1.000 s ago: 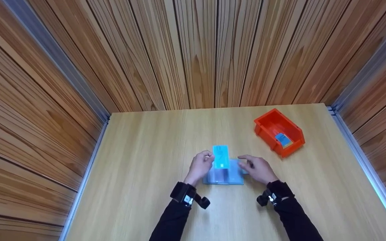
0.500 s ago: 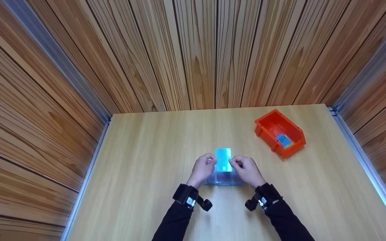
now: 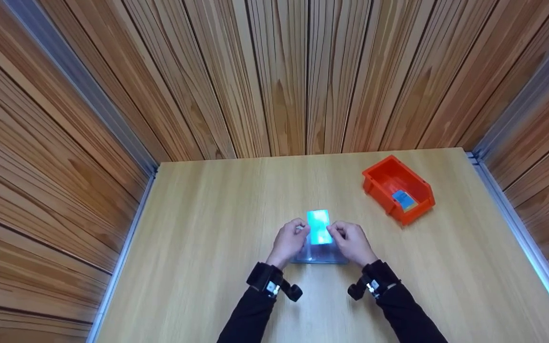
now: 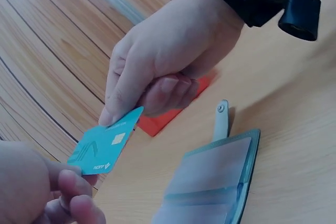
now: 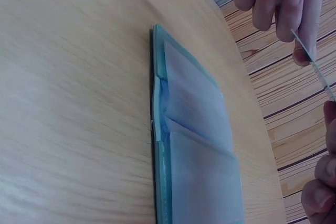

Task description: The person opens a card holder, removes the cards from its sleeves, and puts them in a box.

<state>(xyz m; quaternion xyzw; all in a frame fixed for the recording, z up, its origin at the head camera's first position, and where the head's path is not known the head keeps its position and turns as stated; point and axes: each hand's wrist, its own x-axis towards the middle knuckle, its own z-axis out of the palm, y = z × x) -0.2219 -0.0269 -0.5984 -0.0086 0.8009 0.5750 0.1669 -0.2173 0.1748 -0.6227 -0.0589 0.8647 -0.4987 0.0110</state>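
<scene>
A turquoise bank card [image 4: 102,144] with a chip is held up between both hands, above the table. My left hand [image 3: 288,244] pinches one long edge of the card between thumb and fingers. On the opposite edge my right hand [image 3: 352,243] pinches it the same way. Below the card an open teal card holder [image 3: 320,257] lies flat on the table. Its clear plastic sleeves [image 5: 197,108] show in the right wrist view, and the left wrist view shows its snap strap [image 4: 221,119] sticking out. Neither hand touches the holder.
An orange-red plastic bin [image 3: 383,177] stands at the back right of the wooden table [image 3: 208,214]. A blue and yellowish flat item [image 3: 404,199] lies inside it. Wood-plank walls close off the back and sides.
My right hand has come in from the right and taken hold of the card's right edge. The card has shifted slightly right and down, and has tilted a little.
</scene>
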